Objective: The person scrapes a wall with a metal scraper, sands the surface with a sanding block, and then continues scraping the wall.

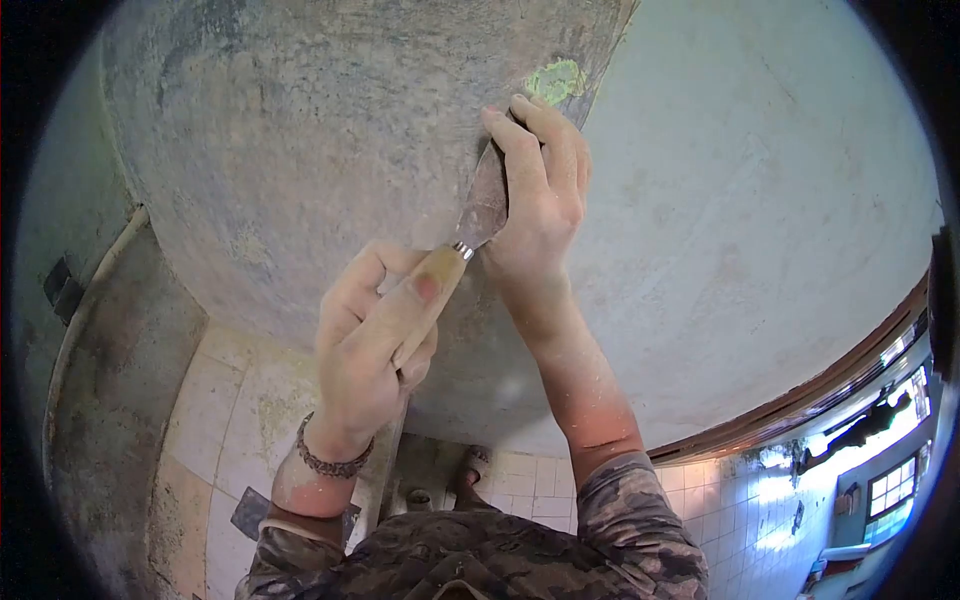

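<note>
My left hand (365, 340) is closed round the pale wooden handle of a putty knife (486, 200), with its thumb lying along the handle. The metal blade points up and slightly right over the rough grey wall. My right hand (545, 205) is curled at the blade's right edge, its bent fingers at the far end; they partly hide the tip. Just above those fingertips, a yellow-green patch (557, 80) marks the grey wall surface (290, 160). Pale dust covers both hands.
A smooth pale green wall surface (760, 190) adjoins the grey one at right. Below are white tiles (240, 420) and a grey ledge (110, 430) at left. A dark red-brown edge (780, 410) curves at lower right, with a window (890, 490) beyond.
</note>
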### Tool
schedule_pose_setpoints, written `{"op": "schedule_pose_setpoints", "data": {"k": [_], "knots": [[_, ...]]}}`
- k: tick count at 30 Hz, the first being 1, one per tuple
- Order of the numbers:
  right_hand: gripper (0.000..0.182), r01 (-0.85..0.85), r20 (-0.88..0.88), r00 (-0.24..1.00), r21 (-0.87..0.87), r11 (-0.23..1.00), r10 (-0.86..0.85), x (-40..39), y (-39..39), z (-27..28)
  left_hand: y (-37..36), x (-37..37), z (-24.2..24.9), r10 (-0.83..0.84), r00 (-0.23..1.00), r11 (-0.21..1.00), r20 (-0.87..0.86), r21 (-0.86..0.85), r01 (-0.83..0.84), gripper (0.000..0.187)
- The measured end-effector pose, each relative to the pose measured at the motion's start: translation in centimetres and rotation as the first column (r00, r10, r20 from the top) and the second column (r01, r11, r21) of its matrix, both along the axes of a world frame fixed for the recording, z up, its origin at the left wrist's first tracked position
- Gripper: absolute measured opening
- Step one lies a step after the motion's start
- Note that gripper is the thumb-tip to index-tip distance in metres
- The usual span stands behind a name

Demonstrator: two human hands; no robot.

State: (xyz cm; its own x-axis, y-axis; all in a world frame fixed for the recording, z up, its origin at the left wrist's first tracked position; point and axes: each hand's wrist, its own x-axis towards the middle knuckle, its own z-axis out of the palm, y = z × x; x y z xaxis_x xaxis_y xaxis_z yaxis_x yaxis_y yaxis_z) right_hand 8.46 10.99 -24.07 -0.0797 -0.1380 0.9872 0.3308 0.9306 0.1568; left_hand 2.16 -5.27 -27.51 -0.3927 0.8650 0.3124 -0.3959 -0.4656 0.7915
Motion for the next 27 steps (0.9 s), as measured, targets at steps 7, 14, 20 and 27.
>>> {"op": "schedule_pose_setpoints", "data": {"k": [7,14,20,27], "knots": [[0.030,0.010,0.020,1.000,0.027,1.000,-0.010,0.0,0.5,1.0,0.8,-0.4,0.6,-0.022,0.999,1.000,0.024,0.015,0.021,0.018],[0.030,-0.025,0.019,1.000,-0.006,1.000,0.025,0.2,-0.2,0.3,-0.2,0.1,0.0,-0.007,1.000,0.998,0.001,-0.056,0.007,0.020],[0.031,-0.024,-0.026,0.999,-0.016,1.000,0.024,0.1,0.2,-1.2,-0.3,-0.2,-0.9,-0.028,0.999,0.999,-0.044,-0.034,0.026,0.027],[0.024,0.014,-0.003,1.000,-0.035,0.999,-0.014,1.1,-0.4,-0.4,-0.8,0.8,-0.2,-0.054,0.997,0.998,-0.052,-0.035,0.053,0.031]]}}
